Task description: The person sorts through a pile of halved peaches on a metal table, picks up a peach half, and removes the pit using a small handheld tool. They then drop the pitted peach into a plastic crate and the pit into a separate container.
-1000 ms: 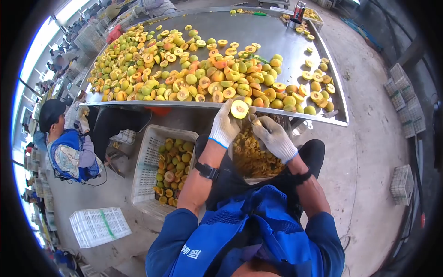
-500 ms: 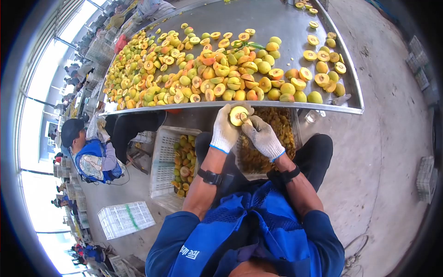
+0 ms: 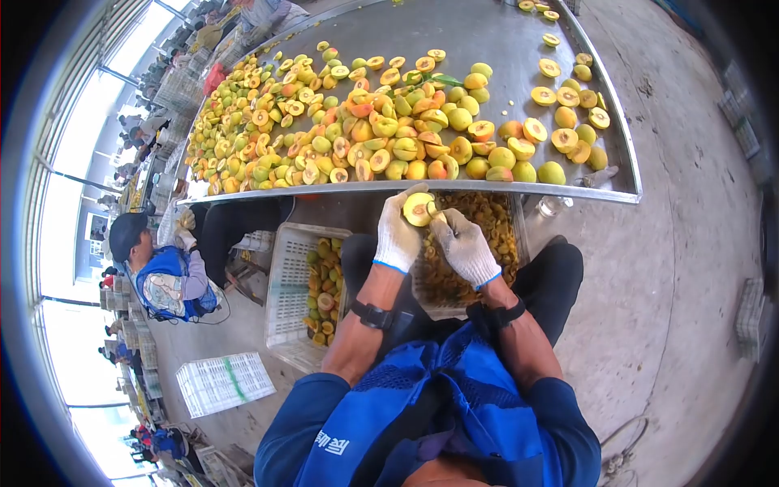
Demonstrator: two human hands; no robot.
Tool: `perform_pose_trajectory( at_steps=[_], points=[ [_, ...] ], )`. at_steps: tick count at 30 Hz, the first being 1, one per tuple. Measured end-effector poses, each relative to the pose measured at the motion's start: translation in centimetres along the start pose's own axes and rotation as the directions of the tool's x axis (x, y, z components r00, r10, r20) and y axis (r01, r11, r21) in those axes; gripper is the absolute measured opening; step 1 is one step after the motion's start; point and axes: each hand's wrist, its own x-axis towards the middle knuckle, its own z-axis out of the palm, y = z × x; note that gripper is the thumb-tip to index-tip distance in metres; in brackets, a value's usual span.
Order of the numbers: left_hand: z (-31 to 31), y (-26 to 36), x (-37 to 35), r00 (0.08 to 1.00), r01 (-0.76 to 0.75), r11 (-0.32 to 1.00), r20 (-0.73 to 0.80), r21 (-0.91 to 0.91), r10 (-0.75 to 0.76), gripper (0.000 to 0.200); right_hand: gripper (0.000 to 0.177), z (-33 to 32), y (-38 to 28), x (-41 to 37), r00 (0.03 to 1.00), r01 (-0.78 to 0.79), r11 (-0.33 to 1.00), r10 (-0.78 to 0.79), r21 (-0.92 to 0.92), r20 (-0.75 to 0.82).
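My left hand [image 3: 400, 231], in a white knitted glove, is closed around a halved yellow peach [image 3: 418, 209]. The cut face is turned up and a brownish pit area shows in its middle. My right hand [image 3: 465, 246], gloved as well, is pinched at the peach's right edge. Something small sits between its fingertips, too small to make out. Both hands are just off the near edge of a metal table [image 3: 487, 36], above a crate of orange-yellow fruit pieces [image 3: 507, 227].
Whole and halved peaches [image 3: 268, 122] are heaped across the table. A crate [image 3: 284, 316] of fruit stands left of my knees, and a white crate [image 3: 219, 385] lies farther left. A drinking glass [image 3: 549, 207] is below the table's right edge. A seated co-worker [image 3: 170, 272] is at left.
My right hand has shifted slightly right, toward the peach's edge, and more of the cut face shows. The left hand still holds the peach in nearly the same place.
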Motion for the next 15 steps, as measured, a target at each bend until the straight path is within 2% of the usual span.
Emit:
perform_pose_trajectory(
  at_steps=[2,5,8,11,15],
  points=[
    [0.2,-0.6,0.1,1.000,-0.009,0.996,-0.005,-0.089,0.008,0.037,0.028,0.2,0.0,-0.1,1.000,-0.016,1.000,0.016,-0.024,0.008],
    [0.2,-0.3,0.3,0.994,0.113,0.946,0.040,-0.302,-0.106,0.038,0.030,0.0,-0.3,0.1,1.000,-0.014,0.997,0.015,-0.082,0.015],
    [1.1,0.2,0.2,0.992,0.114,0.975,-0.028,-0.189,-0.121,0.039,0.031,-0.2,-0.3,0.3,0.999,-0.026,0.990,0.032,-0.139,0.043],
    [1.0,0.5,0.4,0.984,0.175,0.970,0.062,-0.169,-0.166,0.039,0.032,-0.2,0.1,0.5,0.998,-0.028,0.995,0.033,-0.099,0.050],
    [1.4,0.0,0.6,0.993,0.120,0.987,0.023,-0.111,-0.118,0.041,0.035,0.2,0.7,0.9,0.999,-0.036,0.998,0.037,-0.061,0.025]
  ],
)
